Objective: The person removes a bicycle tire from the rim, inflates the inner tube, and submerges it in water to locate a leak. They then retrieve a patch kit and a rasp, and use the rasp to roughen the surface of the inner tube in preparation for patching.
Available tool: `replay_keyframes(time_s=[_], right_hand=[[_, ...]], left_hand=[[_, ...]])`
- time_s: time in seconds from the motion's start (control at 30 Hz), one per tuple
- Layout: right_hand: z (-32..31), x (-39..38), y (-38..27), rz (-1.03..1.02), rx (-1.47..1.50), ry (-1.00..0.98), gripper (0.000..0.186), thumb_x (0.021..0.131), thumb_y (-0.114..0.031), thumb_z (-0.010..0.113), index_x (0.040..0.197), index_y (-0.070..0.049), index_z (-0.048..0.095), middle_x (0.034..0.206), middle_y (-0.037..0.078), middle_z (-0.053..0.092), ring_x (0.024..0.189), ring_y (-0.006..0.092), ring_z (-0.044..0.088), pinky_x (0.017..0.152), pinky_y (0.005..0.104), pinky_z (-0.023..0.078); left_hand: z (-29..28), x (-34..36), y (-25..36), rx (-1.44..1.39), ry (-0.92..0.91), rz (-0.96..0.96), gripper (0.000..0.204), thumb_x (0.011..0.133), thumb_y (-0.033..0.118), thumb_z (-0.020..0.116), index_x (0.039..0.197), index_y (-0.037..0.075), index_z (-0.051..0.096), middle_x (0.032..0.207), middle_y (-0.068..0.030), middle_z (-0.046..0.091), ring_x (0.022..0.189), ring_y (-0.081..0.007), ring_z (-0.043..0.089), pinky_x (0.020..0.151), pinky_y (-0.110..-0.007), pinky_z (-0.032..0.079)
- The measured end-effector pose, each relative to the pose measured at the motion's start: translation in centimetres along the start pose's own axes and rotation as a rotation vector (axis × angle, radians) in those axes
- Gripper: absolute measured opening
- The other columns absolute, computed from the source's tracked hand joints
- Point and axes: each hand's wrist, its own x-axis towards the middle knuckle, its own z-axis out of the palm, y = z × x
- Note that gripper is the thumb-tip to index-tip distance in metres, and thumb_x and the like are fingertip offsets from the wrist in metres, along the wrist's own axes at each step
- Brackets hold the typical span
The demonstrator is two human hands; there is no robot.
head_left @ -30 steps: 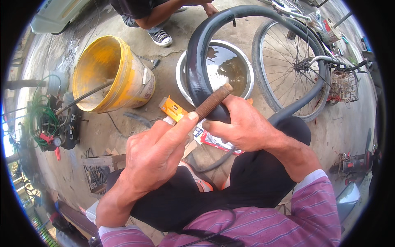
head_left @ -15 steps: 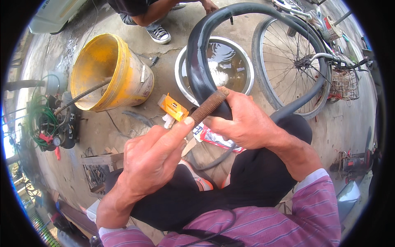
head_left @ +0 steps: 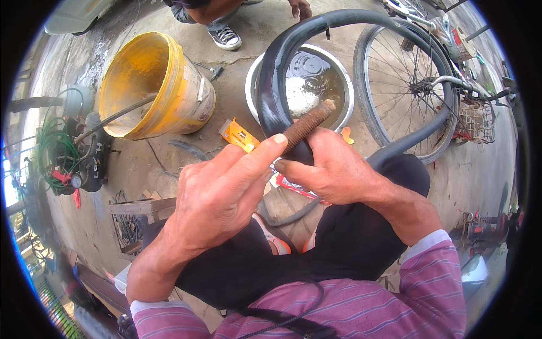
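Note:
My left hand [head_left: 217, 195] is closed round a rusty brown rod with a ridged surface [head_left: 307, 129], its forefinger stretched along it. The rod lies across a black inner tube [head_left: 273, 85], its far end pointing up and right over the basin. Closed on the tube is my right hand [head_left: 344, 169], thumb on the near side, just right of the rod. From there the tube arches up, bends right across the wheel and comes back beside my right knee. The patch of tube under the rod is mostly hidden.
A metal basin of water [head_left: 350, 93] stands ahead, with a yellow bucket [head_left: 189, 93] to its left. A bicycle wheel [head_left: 367, 93] is at the right. Nearby lies an orange box [head_left: 238, 134]. An air compressor [head_left: 93, 158] stands far left. Another person's shoe [head_left: 227, 37] shows beyond.
The rod has slid up and right across the tube, with my left hand following. Ripples now show in the basin, and an orange scrap shows beside it. My right hand still holds the tube.

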Motion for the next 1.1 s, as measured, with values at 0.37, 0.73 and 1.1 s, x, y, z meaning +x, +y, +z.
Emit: replay_keyframes(time_s=[0.37,0.73,1.1], right_hand=[[0.5,0.2,-0.7,0.064,-0.065,0.010,0.040,0.096,-0.026,0.072,0.124,0.003,0.070,0.097,0.020,0.076,0.088,0.0280,0.074,0.082,0.0427,0.057],[-1.5,0.8,-0.9,0.088,0.014,0.011,0.047,0.094,-0.025,0.074,0.128,0.006,0.064,0.111,0.019,0.071,0.104,0.0265,0.068,0.097,0.0399,0.053],[-2.0,0.2,-0.4,0.068,0.016,0.053,0.051,0.093,-0.028,0.076,0.131,0.003,0.061,0.107,0.013,0.068,0.098,0.0209,0.063,0.088,0.0376,0.052]], left_hand=[[0.2,-0.2,-1.0,-0.034,0.021,-0.030,0.053,0.090,0.000,0.079,0.141,0.012,0.072,0.082,-0.0108,0.064,0.066,-0.0314,0.068,0.057,-0.043,0.054],[-2.4,-2.1,-0.1,-0.375,0.097,-0.412,0.066,0.088,-0.011,0.069,0.151,0.004,0.061,0.136,-0.0171,0.073,0.108,-0.0224,0.074,0.097,-0.034,0.058],[-2.9,-2.0,0.0,-0.186,-0.057,-0.295,0.060,0.088,-0.008,0.069,0.147,0.004,0.067,0.118,-0.0164,0.076,0.093,-0.0207,0.073,0.084,-0.032,0.057]])
